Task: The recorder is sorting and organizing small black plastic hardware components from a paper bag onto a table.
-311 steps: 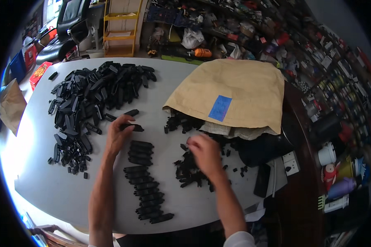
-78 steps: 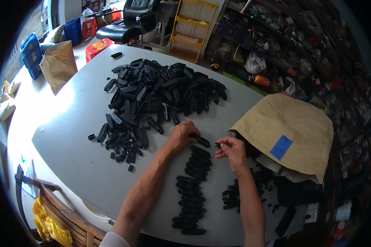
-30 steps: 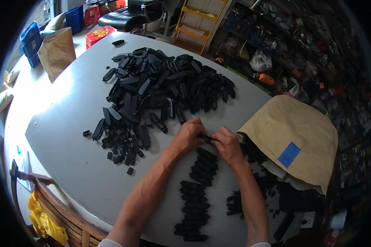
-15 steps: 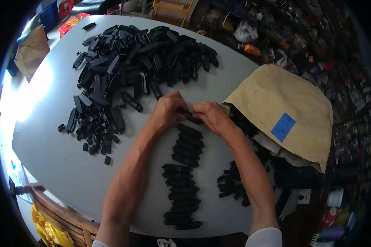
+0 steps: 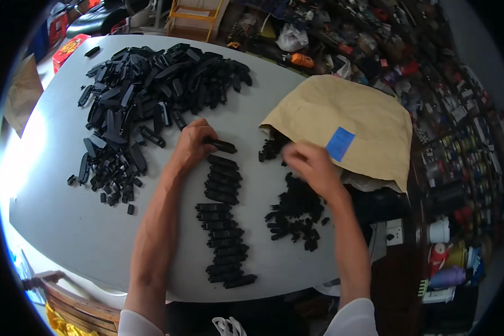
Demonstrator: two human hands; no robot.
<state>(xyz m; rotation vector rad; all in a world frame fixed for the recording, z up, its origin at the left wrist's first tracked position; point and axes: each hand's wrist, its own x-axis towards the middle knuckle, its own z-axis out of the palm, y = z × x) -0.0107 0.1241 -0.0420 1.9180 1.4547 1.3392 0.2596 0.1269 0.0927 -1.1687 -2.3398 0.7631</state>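
My left hand point(image 5: 192, 144) is closed, pinching one end of a long black plastic part point(image 5: 224, 146) at the far end of a column of similar black parts point(image 5: 223, 179). Those parts lie side by side across the column, which runs toward me. To the right, my right hand point(image 5: 312, 163) hovers by the mouth of a tan bag point(image 5: 341, 106), its fingers curled and blurred, so I cannot see whether they hold anything. Below it spreads a pile of small black pieces point(image 5: 298, 204); a few more pieces point(image 5: 270, 149) lie at the bag's opening.
A big heap of black plastic casings point(image 5: 151, 84) covers the far left of the grey table point(image 5: 67, 224), with small black blocks point(image 5: 115, 176) at its near side. A wooden chair point(image 5: 78, 302) stands at the near left. Crowded shelves point(image 5: 420, 112) fill the right.
My hands have parted: the left still holds the black part, while the right has moved right toward the bag. The whole view has shifted, uncovering more of the pile of small pieces.
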